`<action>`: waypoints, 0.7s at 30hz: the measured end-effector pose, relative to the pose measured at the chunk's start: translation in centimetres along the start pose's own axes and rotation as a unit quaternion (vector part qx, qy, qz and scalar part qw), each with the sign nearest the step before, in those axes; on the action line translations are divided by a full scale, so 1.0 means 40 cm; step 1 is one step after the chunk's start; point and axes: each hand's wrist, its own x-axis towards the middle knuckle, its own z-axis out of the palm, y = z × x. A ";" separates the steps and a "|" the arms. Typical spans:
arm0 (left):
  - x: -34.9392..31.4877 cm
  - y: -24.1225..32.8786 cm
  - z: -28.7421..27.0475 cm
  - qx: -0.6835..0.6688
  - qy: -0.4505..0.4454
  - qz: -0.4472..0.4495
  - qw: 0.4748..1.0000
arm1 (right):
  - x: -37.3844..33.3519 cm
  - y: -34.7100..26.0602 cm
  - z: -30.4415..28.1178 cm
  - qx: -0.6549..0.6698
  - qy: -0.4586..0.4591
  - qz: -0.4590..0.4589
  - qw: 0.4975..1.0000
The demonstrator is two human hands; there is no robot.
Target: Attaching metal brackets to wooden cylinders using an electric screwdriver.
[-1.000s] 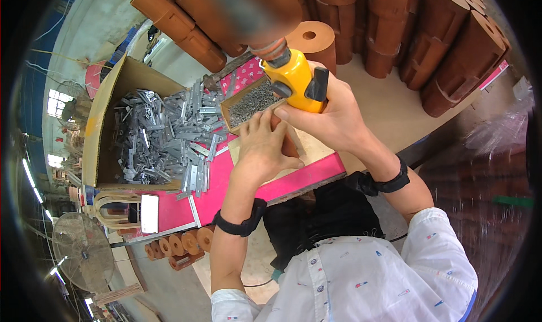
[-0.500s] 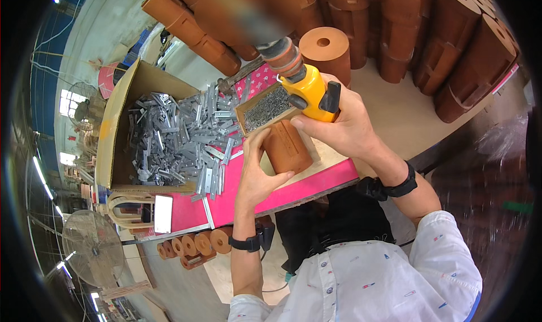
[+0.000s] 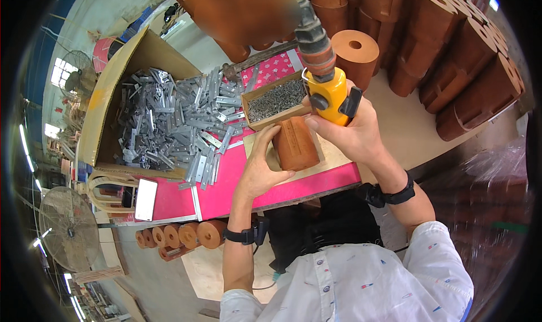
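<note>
Centrally, the reddish-brown wooden block [image 3: 294,143] stands on a pale board [image 3: 333,155] at the near edge of the pink table [image 3: 226,186], with the left hand [image 3: 261,167] closed against its left side and fingers reaching over its top. The right hand [image 3: 353,131] is clamped around a yellow power screwdriver [image 3: 330,93] just above the block; whether its tip touches the block cannot be told. Beyond the block sits a small box of screws [image 3: 276,99], and to the far left a pile of grey metal brackets [image 3: 169,121] spills from a cardboard box [image 3: 107,96].
</note>
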 end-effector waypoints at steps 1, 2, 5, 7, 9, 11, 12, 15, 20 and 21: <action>-0.003 0.003 -0.002 0.022 -0.001 0.002 1.000 | -0.002 -0.003 0.005 0.006 -0.002 0.014 1.000; -0.003 0.001 -0.002 0.020 0.004 0.000 1.000 | -0.002 -0.005 0.007 0.007 -0.008 0.014 1.000; -0.018 0.009 -0.003 0.012 0.010 -0.022 1.000 | -0.004 -0.013 0.021 0.045 0.014 0.047 0.998; -0.024 0.031 -0.002 0.010 0.049 -0.033 0.998 | -0.008 -0.013 0.010 0.025 0.009 0.061 0.998; -0.020 0.008 -0.059 0.025 0.087 -0.082 0.992 | -0.008 -0.008 0.007 0.012 0.012 0.044 0.999; -0.027 -0.031 -0.114 0.188 0.185 -0.123 0.957 | -0.009 -0.001 0.007 0.021 0.007 0.041 0.999; -0.031 -0.041 -0.136 0.274 0.220 -0.129 0.927 | -0.009 0.000 0.003 0.024 0.008 0.039 0.999; -0.011 -0.106 -0.163 0.374 0.241 -0.153 0.882 | -0.008 0.000 0.005 0.029 -0.007 0.035 0.999; 0.049 -0.170 -0.146 0.481 0.233 -0.163 0.829 | -0.013 -0.017 0.012 0.035 -0.001 0.033 0.999; 0.051 -0.170 -0.145 0.481 0.234 -0.158 0.830 | -0.016 -0.016 0.008 0.044 -0.005 0.042 0.998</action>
